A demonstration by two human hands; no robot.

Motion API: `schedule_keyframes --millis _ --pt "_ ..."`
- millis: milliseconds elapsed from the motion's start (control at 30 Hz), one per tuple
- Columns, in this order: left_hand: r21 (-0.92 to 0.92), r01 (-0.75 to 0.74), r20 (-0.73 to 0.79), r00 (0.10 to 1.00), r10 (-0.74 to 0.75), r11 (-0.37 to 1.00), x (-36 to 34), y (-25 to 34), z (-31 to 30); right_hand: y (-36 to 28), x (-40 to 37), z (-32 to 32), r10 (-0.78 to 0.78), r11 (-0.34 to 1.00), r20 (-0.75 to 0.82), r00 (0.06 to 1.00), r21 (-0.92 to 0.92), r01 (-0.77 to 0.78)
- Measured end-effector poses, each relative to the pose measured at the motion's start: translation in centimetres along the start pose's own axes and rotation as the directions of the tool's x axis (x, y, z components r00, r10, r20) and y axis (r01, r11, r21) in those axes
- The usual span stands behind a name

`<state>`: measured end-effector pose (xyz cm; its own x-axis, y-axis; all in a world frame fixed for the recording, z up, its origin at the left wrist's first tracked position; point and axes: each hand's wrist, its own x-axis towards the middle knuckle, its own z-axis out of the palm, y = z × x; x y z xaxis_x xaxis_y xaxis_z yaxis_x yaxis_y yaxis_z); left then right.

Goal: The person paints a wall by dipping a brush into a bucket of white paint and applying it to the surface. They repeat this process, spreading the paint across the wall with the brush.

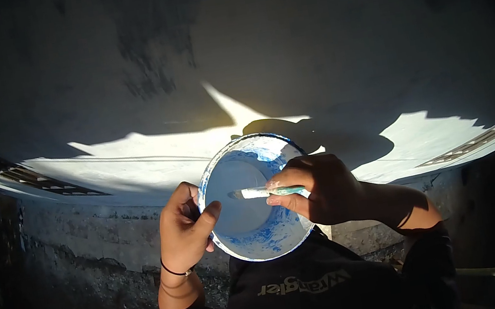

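Observation:
A round white bucket (pixel 238 220), smeared with blue paint on its inner wall, is tipped toward me at the centre of the view. My left hand (pixel 183 229) grips its left rim, thumb hooked over the edge. My right hand (pixel 320 189) holds a thin paint-stained tool (pixel 259 192), seemingly a brush or scraper, by its handle. The tool's tip points left, inside the bucket's mouth. A dark band circles my left wrist.
A sunlit white ledge (pixel 127 166) runs across behind the bucket, with dark shadow above it. A rough concrete wall (pixel 87 236) drops below the ledge. My dark shirt (pixel 306 286) fills the bottom centre. The edges of the view are very dark.

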<state>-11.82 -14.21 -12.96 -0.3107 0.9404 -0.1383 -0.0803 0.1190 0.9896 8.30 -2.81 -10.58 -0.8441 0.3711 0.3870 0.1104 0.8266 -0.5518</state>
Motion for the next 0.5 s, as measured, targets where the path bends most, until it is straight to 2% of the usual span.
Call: schedule_keyframes --millis 67,100,133,200,233,267,300,333,367,500 --pt "0.002 0.0 -0.009 1.0 0.0 1.0 0.1 0.1 0.1 0.4 -0.1 0.3 0.034 0.999 -0.001 0.999 0.016 -0.034" --pt "-0.008 0.009 -0.006 1.0 -0.01 1.0 0.1 0.0 0.0 1.1 0.1 1.2 -0.196 0.978 -0.069 0.978 -0.08 0.191" --pt "-0.019 0.018 -0.003 1.0 -0.018 1.0 0.1 0.0 0.0 1.1 0.2 1.1 -0.205 0.976 -0.069 0.976 -0.085 0.199" --pt "-0.037 0.003 -0.014 1.0 -0.004 0.999 0.2 -0.1 -0.3 0.9 0.6 0.9 0.071 0.989 -0.066 0.995 0.133 -0.062" --pt "-0.038 0.006 -0.024 1.0 -0.007 0.999 0.2 0.0 -0.4 1.4 0.4 1.7 -0.094 0.995 -0.084 0.992 0.028 0.096" --pt "-0.041 0.005 -0.036 0.999 -0.007 0.999 0.3 0.1 -0.6 1.1 1.0 1.7 -0.228 0.964 -0.062 0.972 -0.157 0.216" --pt "-0.044 -0.012 -0.041 0.999 0.011 0.999 0.2 0.3 -0.9 0.9 1.6 1.6 -0.027 0.999 -0.076 0.997 0.044 0.031" --pt "-0.031 0.017 -0.055 0.998 -0.019 0.999 0.1 0.6 -1.3 0.8 2.2 1.2 0.17 0.961 -0.057 0.984 0.233 -0.152" --pt "-0.021 0.025 -0.063 0.998 -0.026 0.999 0.5 1.0 -1.7 0.5 2.5 1.1 0.199 0.946 -0.08 0.977 0.275 -0.17" --pt "-0.096 -0.005 -0.07 0.998 -0.002 0.995 0.6 3.1 -5.1 -2.5 5.5 -4.2 0.007 1.0 -0.308 0.951 -0.015 -0.012"
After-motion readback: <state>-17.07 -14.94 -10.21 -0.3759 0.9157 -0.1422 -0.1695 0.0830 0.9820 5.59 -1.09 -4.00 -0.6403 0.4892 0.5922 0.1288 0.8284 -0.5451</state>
